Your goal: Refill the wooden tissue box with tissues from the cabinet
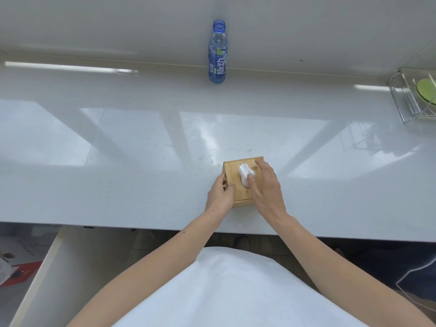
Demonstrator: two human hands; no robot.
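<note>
- Right hand (264, 187) lies over the top of the box (243, 182), fingers loosely spread; the thumb presses on the tissue (244, 174) and the index finger reaches to the far right part of the lid.
- Whether this hand pinches the tissue or only pushes on it, I cannot tell.
- Left hand (220, 193) grips the box's near left corner, thumb on the lid and fingers curled round the left side.
- Tissue is white and sticks up through the middle of the lid.
- Box is square, light wood, and sits on the counter (118, 161) near its front edge.
- Well beyond the box, by the wall, a bottle (218, 51) stands upright with no cap; its blue label carries Chinese characters, too small for me to read with certainty.
- At the far right, a clear rack (411, 100) holds something round and green.
- Lower left, below the counter, a white panel edge and some red and white packaging show, blurred.
</note>
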